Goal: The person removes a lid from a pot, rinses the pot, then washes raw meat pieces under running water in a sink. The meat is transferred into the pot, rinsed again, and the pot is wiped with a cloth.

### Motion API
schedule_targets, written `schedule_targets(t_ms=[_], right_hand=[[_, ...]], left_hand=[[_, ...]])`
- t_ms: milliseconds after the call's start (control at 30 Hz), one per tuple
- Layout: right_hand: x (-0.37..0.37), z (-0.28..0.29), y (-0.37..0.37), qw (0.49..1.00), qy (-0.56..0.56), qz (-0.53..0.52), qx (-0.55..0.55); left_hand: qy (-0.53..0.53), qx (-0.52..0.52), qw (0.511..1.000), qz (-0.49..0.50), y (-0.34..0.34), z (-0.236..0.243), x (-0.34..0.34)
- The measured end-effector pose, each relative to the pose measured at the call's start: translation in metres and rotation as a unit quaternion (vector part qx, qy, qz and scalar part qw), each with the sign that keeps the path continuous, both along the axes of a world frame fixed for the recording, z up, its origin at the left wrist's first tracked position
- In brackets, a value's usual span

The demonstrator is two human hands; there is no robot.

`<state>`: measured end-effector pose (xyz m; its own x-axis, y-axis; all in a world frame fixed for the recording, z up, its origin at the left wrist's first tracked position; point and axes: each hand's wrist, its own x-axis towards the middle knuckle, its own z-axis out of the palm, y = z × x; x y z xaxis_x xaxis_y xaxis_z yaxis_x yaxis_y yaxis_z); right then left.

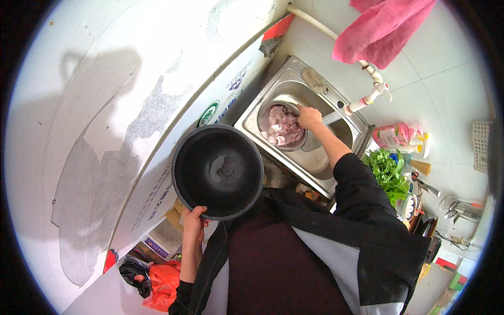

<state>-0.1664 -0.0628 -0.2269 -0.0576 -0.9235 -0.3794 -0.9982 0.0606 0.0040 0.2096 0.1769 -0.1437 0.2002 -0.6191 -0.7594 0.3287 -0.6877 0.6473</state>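
Hands (pixel 310 119) wide apart, right arm (pixel 335 148) outstretched

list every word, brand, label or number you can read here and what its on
I won't copy printed wording, but it appears here:
White panel: large dark-blue lettering, plus a round green logo.
Pink bottle: label print too small to read.
Purple-and-white package: print too small to read.
Black pot: no lettering that I can make out.
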Motion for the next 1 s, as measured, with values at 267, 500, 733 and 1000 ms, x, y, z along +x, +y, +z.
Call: schedule_targets(t_ms=[267,500,733,1000], right_hand=[[0.021,0.002,0.021,0.995,0.072,0.072,-0.026],[0.044,0.004,0.044,0.993,0.086,0.079,-0.030],[0.060,0.006,0.058,0.992,0.089,0.084,-0.033],[0.069,0.003,0.066,0.992,0.083,0.073,-0.060]], left_hand=[[-0.012,0.005,1.000,-0.007,-0.001,0.000,-0.001],[-0.015,-0.008,1.000,-0.012,-0.004,-0.003,-0.002],[0.001,-0.015,1.000,-0.017,-0.004,-0.004,-0.001],[-0.003,-0.009,1.000,-0.011,-0.004,-0.005,0.000]])
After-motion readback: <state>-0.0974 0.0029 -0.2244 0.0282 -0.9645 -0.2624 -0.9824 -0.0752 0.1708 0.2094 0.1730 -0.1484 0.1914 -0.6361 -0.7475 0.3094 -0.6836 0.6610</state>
